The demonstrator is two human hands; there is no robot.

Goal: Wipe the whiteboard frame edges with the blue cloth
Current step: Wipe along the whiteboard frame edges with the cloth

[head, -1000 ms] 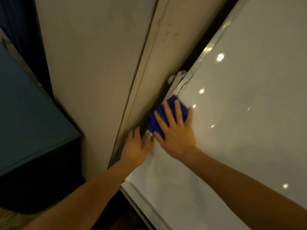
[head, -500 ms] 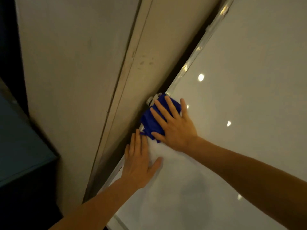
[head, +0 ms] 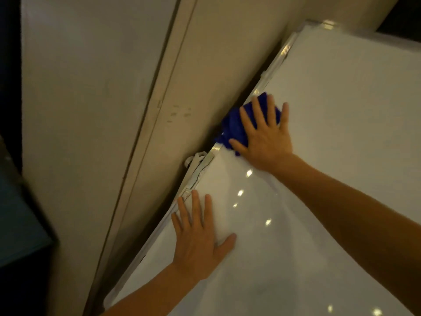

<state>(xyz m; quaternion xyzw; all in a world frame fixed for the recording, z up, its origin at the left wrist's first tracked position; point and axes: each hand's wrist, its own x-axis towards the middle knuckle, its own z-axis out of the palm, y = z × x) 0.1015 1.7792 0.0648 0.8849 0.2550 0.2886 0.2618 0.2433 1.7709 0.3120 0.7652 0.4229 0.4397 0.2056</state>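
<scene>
The white whiteboard (head: 330, 137) fills the right side of the head view, its metal frame edge (head: 276, 61) running diagonally from lower left to upper right. My right hand (head: 264, 135) presses the bunched blue cloth (head: 234, 126) flat against that left frame edge, fingers spread over it. The cloth sits just above a white bracket (head: 197, 159) on the frame. My left hand (head: 198, 238) lies flat and open on the board surface lower down, fingertips near the frame.
A beige wall (head: 95, 110) with a vertical trim strip (head: 157, 124) stands directly behind the frame, with a narrow dark gap between. A dark teal object (head: 20, 224) sits at the lower left. The board's top corner (head: 319, 25) shows at the upper right.
My right hand has slid the blue cloth up along the frame edge, past the white bracket. My left hand stays flat on the board below it.
</scene>
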